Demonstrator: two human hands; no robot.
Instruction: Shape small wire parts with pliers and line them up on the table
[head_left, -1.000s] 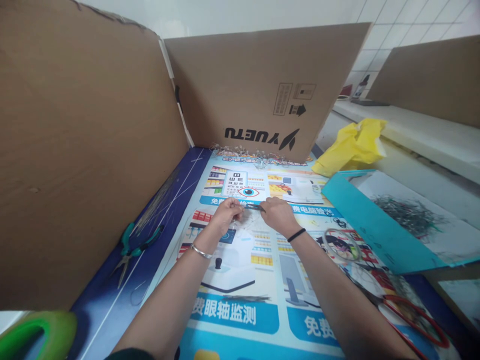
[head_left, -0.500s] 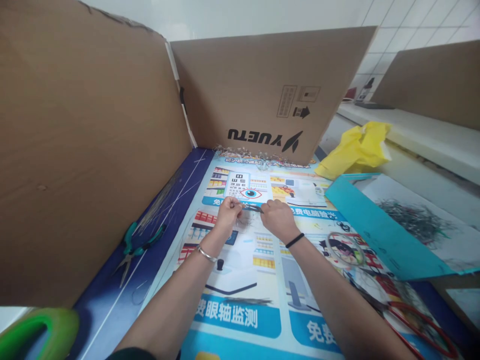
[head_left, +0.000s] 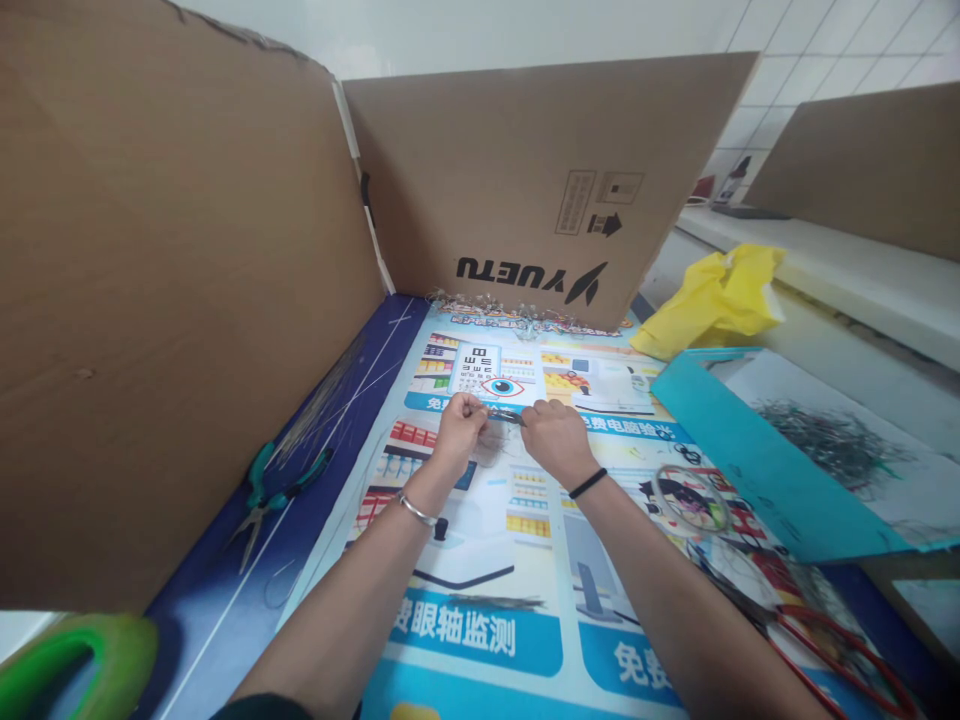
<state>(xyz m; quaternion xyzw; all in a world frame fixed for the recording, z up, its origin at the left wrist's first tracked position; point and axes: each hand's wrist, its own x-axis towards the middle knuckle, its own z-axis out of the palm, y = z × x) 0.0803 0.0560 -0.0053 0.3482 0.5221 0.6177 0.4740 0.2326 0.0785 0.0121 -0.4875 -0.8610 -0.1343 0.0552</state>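
My right hand [head_left: 559,438] is wrapped round a pair of pliers [head_left: 510,417], whose dark jaws point left towards my other hand; its handles are hidden in the fist. Facing it, my left hand [head_left: 459,430] is closed in a pinch at the jaw tips. A bit of thin wire seems to be between those fingertips, too fine to make out clearly. Both hands are just above the printed poster sheet [head_left: 536,505], below the picture of an eye.
Teal-handled pliers [head_left: 259,500] and thin wires [head_left: 319,405] lie left. Cardboard panels [head_left: 480,170] stand behind and left. At right are a blue folder [head_left: 780,480] with a wire heap [head_left: 825,440], a wire coil [head_left: 690,500] and red-handled scissors [head_left: 847,640]. A tape roll [head_left: 112,650] sits front left.
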